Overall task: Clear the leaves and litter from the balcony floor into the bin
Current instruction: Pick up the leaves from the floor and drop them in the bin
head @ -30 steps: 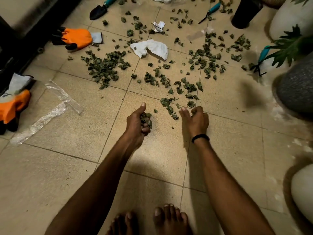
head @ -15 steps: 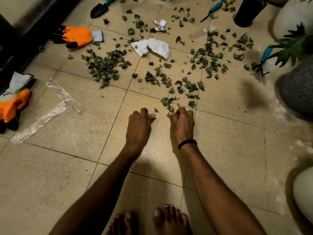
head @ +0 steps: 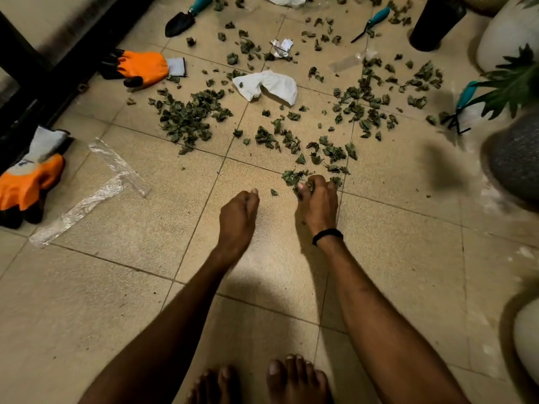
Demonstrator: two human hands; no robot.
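Dry green leaves lie scattered over the tiled balcony floor, with a dense pile (head: pixel 189 118) at the left, a looser patch (head: pixel 291 141) in the middle and another (head: pixel 367 109) at the right. My right hand (head: pixel 318 202) is down on the floor, its fingers curled round a clump of leaves (head: pixel 291 177) at the near edge of the scatter. Beside it my left hand (head: pixel 237 217) is a closed fist, back up, with its contents hidden. Crumpled white paper (head: pixel 267 86) and a smaller scrap (head: pixel 281 48) lie among the leaves. A black cylindrical container (head: pixel 436 21) stands far right.
Two orange gloves (head: pixel 143 67) (head: pixel 26 182) and a clear plastic strip (head: pixel 113 182) lie at the left by a black railing (head: pixel 43 71). A trowel (head: pixel 182 20) and teal-handled tools (head: pixel 373 18) (head: pixel 463 106) lie at the back. Pots (head: pixel 516 158) crowd the right edge. My bare feet (head: pixel 262 380) are below.
My left hand, which showed a handful of leaves a second ago, has turned back-up and closed. My right hand has moved forward and gathered more leaves.
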